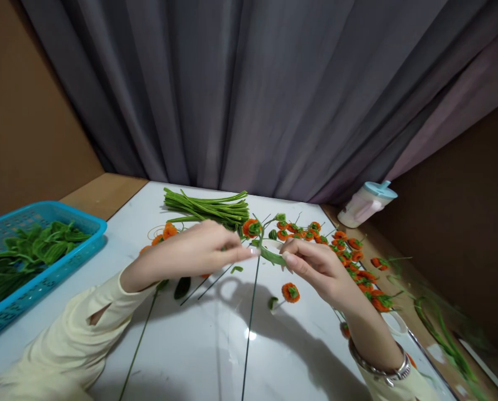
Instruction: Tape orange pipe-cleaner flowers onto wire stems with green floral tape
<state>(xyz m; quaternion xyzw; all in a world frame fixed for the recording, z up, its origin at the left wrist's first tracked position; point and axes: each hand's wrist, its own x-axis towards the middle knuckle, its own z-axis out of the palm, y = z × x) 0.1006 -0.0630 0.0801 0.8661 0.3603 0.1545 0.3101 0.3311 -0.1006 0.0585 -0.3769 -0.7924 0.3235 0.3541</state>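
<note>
My left hand (pixel 194 250) is closed, its thumb and fingertips pinching a long thin green wire stem (pixel 252 317) near its top. The stem runs down toward the front of the table. My right hand (pixel 316 267) grips a roll of green tape (pixel 273 256) with a white core, and the tape meets the stem at my left fingertips. Just behind my fingers shows an orange fuzzy flower (pixel 252 228) with a green centre; whether it is joined to the stem I cannot tell. Below the hands a single orange flower (pixel 291 292) lies on the white table (pixel 199 345).
A bundle of green fuzzy stems (pixel 207 206) lies at the back. Many orange flowers (pixel 353 256) spread along the right. On the left stands a blue basket (pixel 101 228) of green fuzzy leaves (pixel 44 242). A lidded cup (pixel 364 206) stands at the back right, before a grey curtain (pixel 249 94).
</note>
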